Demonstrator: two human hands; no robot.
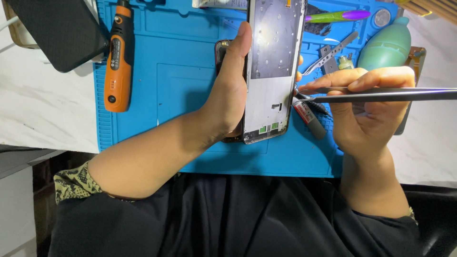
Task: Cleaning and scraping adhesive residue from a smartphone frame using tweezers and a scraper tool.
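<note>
My left hand (231,90) grips an opened phone frame (271,71), a long silvery chassis held upright above the blue repair mat (176,85). Its thumb lies along the frame's left edge, and small green parts show near the frame's bottom end. My right hand (366,109) pinches dark metal tweezers (381,94). The tweezers lie level, and their tips touch the frame's right edge near its lower part.
An orange and black rotary tool (118,57) lies on the mat's left side. A black case (57,31) sits at the top left. At the top right lie a green air blower (385,45), a green and purple pen-like tool (338,16), silver tweezers (328,53) and a small tube (309,119).
</note>
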